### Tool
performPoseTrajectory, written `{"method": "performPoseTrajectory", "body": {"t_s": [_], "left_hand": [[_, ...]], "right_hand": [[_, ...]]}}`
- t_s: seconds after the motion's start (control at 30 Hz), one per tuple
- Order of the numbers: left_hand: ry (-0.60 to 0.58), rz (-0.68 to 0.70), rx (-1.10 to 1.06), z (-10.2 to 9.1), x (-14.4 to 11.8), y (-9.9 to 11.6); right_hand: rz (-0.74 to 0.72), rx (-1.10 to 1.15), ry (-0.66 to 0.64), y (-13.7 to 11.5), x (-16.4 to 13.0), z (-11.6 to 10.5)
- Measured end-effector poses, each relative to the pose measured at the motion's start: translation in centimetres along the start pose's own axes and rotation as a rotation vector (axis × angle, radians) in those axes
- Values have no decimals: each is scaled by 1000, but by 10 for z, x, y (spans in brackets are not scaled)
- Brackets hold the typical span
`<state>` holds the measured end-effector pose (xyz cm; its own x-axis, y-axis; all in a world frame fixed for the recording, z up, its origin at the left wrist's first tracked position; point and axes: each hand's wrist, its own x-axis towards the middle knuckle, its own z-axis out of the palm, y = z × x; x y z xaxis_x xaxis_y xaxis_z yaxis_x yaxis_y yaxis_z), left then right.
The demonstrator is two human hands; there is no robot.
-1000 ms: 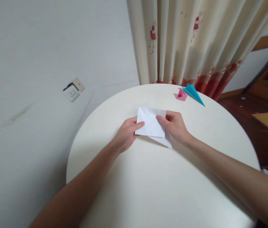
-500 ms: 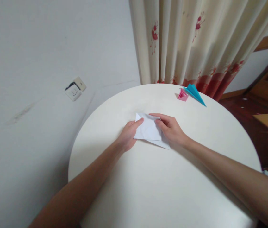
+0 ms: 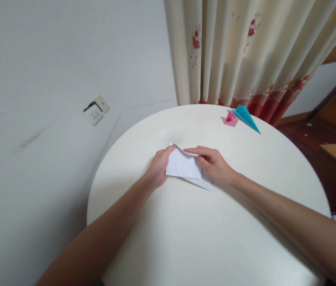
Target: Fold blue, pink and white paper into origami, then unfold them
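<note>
1. Since a second ago: white paper (image 3: pixel 183 166) folded lower and flatter, right hand (image 3: pixel 214 163) fingers now reaching across its top edge.
2. Left hand (image 3: pixel 158 169) pinching paper's left corner, right hand pressing its right side; paper mid-table, far from rim.
3. Round white table (image 3: pixel 203 238), bare near side; pink fold (image 3: pixel 230 119) and blue fold (image 3: pixel 246 117) at far edge, by curtain (image 3: pixel 245 51).
4. Paper's underside hidden; table's near edge cut off.

Left hand (image 3: pixel 158 167) and right hand (image 3: pixel 214 164) pinching folded white paper (image 3: pixel 184 167) on round white table (image 3: pixel 209 238), pink (image 3: pixel 230 118) and blue paper models (image 3: pixel 246 117) at far edge
</note>
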<state>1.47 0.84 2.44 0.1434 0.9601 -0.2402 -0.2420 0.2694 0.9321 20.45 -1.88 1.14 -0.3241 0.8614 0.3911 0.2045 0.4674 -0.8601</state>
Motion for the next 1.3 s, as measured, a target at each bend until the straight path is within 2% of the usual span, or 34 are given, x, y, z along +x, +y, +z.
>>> {"method": "performPoseTrajectory", "body": {"t_s": [0.2,0.43,0.5,0.6,0.7,0.77,0.9,1.3], "left_hand": [[-96,-14,17,1,-3,2],[-99,77,53,0,-4,1],[-103,140,46,0,-4,0],[-106,207,75,2,-5,-3],[-112,203,83,4,-7,-3],[-112,181,61,4,-9,-2],[-80,150,14,4,-9,0],[-131,137,97,3,-8,-8]], "right_hand": [[-117,-92,-23,3,1,0],[-110,-15,-102,-5,1,-8],[-58,47,-57,-6,2,-8],[129,136,43,-3,5,-2],[289,160,44,3,6,3],[340,154,28,5,5,4],[372,200,36,2,3,2],[352,146,65,5,4,5]]}}
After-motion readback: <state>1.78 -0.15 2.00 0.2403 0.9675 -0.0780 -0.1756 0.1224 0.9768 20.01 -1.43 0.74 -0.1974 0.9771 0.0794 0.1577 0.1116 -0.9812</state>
